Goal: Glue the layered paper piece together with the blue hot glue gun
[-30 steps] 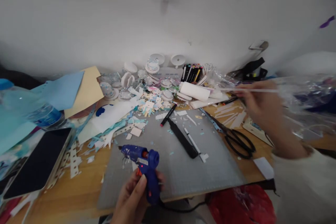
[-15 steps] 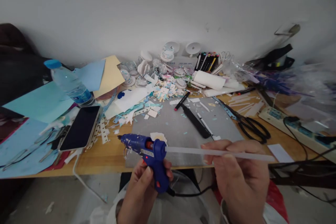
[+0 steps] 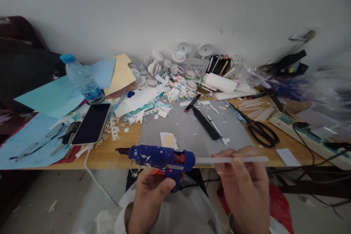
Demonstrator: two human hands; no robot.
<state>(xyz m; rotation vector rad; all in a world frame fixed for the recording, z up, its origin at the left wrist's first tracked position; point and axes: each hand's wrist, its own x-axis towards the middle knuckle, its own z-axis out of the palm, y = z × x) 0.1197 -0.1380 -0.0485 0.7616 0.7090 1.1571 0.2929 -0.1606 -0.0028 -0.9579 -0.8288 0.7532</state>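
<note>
My left hand (image 3: 155,193) is wrapped round the handle of a blue hot glue gun (image 3: 153,155), its nozzle pointing left and a small red light lit on its side. A translucent white glue stick (image 3: 255,159) runs into the back of the gun. Pinching that stick from the right is my right hand (image 3: 244,186), thumb in front and fingers behind. The gun is held above the table's front edge. Behind it a torn white scrap with a yellowish patch (image 3: 169,140) lies on the grey mat (image 3: 186,131).
On the mat are a black utility knife (image 3: 205,123) and a marker (image 3: 192,103). Black scissors (image 3: 263,131), a power strip (image 3: 285,124) and loose glue sticks (image 3: 255,109) are at right. At left stand a water bottle (image 3: 83,80) and a phone (image 3: 91,124). Paper scraps (image 3: 175,89) are heaped behind.
The glue gun has swung to a more level position and come nearer, shifting right. Less of the glue stick shows behind the gun, with my right hand closer to it. The view has shifted slightly.
</note>
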